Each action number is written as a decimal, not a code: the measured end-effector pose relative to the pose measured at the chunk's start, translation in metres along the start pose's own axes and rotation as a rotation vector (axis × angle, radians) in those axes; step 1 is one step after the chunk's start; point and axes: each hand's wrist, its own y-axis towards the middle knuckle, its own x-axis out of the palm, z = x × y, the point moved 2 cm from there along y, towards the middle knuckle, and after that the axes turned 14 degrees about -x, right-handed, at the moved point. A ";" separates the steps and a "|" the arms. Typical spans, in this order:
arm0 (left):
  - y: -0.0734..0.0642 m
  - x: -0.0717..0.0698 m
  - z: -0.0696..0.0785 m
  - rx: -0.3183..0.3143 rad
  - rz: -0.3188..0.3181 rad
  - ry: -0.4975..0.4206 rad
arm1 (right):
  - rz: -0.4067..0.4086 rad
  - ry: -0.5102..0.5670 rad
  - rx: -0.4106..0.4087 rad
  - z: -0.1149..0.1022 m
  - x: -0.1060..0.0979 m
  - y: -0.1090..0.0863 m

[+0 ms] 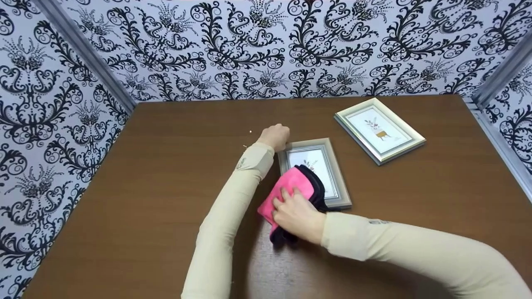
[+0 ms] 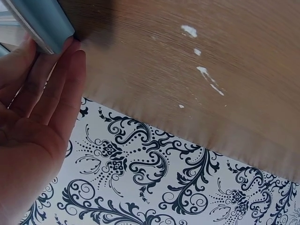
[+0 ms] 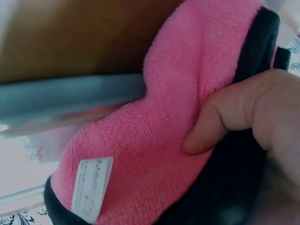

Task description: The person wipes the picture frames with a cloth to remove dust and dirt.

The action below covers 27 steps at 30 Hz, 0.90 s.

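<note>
The brown table (image 1: 166,187) bore a silvery picture frame (image 1: 325,166); beyond its right side lay another frame (image 1: 384,128), and a pink cloth (image 1: 294,179) covered its lower left. The left hand (image 1: 275,136) pinched its upper-left corner; the right hand (image 1: 297,214), fingers partly hidden, seemingly gripped the cloth.

Across the middle and down to six o'clock, a brown wood-grain tabletop (image 1: 166,174) is spreading, a soft sheen of light (image 1: 270,261) is glinting on it at six, and small white marks (image 2: 190,31) are speckling its surface toward one o'clock in the left wrist view. Black damask scrollwork on white is covering the back wall (image 1: 245,50) at twelve, the left wall (image 1: 41,124) at nine and the right wall (image 1: 517,99) near three. Grey metal corner posts (image 1: 85,52) are slanting at ten and two, while a grey metal rail (image 1: 505,145) is edging the tabletop at three.
</note>
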 end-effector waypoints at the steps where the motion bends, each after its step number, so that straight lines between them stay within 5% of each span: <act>1: 0.000 0.000 0.000 0.002 -0.003 -0.001 | -0.012 0.004 0.018 0.003 0.001 0.004; 9: -0.001 -0.004 -0.001 0.006 -0.008 -0.004 | -0.127 0.053 0.162 0.029 0.015 0.031; 15: -0.002 -0.002 0.000 0.014 -0.002 -0.013 | -0.127 0.116 0.265 0.046 0.025 0.041; 20: -0.002 -0.001 0.001 0.010 0.010 -0.007 | -0.128 0.130 0.273 0.044 0.025 0.040; 27: -0.002 -0.004 0.001 -0.008 -0.019 0.019 | -0.258 0.087 0.178 0.018 0.013 0.025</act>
